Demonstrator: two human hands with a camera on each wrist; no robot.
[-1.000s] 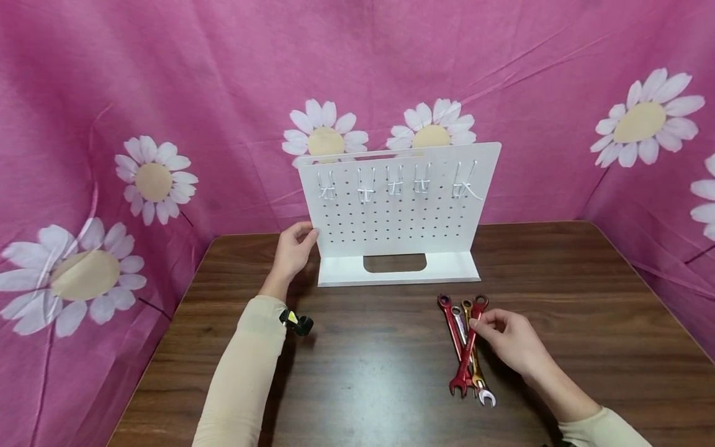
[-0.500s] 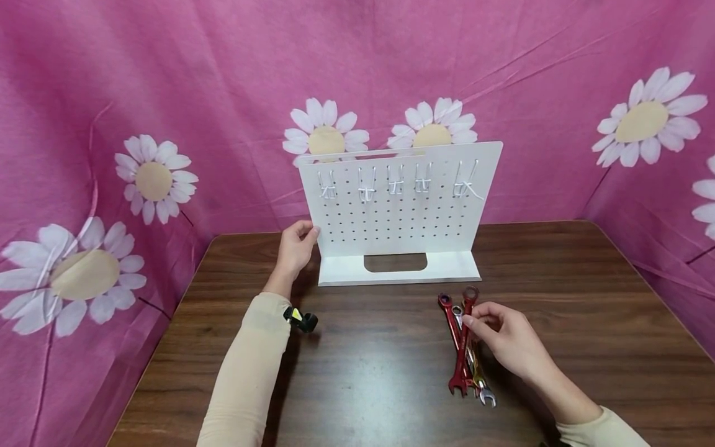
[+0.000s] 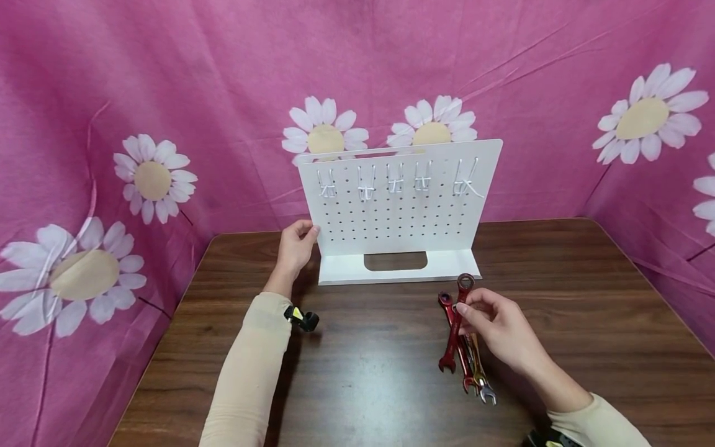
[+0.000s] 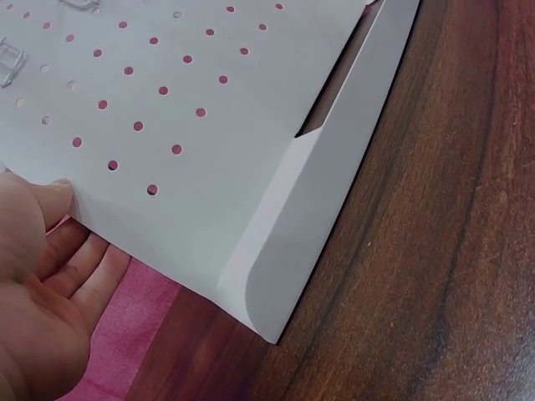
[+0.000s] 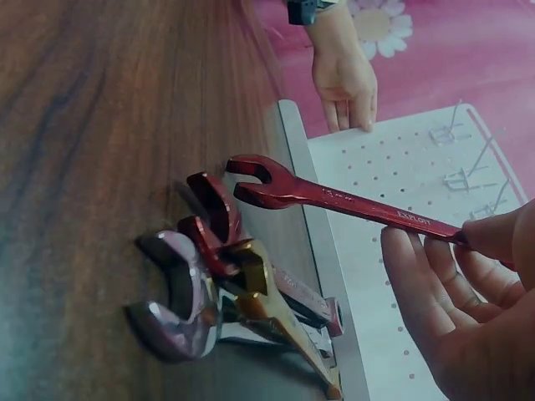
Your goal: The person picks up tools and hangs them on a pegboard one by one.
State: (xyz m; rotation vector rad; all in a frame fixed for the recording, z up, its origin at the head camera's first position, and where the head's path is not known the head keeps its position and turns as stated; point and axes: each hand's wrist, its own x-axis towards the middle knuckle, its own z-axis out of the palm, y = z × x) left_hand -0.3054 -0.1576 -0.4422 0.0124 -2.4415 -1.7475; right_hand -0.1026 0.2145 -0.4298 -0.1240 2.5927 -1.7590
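Observation:
My right hand (image 3: 505, 326) pinches a red combination wrench (image 3: 454, 335) near its ring end, between thumb and fingers. Its open-jaw end, seen in the right wrist view (image 5: 267, 184), is lifted above the other wrenches. Below it on the table lies a bunch of wrenches: another red wrench (image 3: 465, 366), a gold wrench (image 5: 276, 305) and a silver wrench (image 5: 180, 301). My left hand (image 3: 296, 251) grips the left edge of a white pegboard (image 3: 402, 217), thumb on the front face and fingers behind, as the left wrist view (image 4: 50, 276) has it.
Several wire hooks (image 3: 422, 183) stick out along the pegboard's upper part. Its base (image 3: 341, 270) has a cut-out slot. The board stands toward the back of the wooden table (image 3: 346, 372). A pink flowered cloth (image 3: 240, 93) hangs behind and at both sides.
My right hand has raised the red wrench off the bunch and moved it slightly left and toward the board. The left hand keeps its grip on the board's edge.

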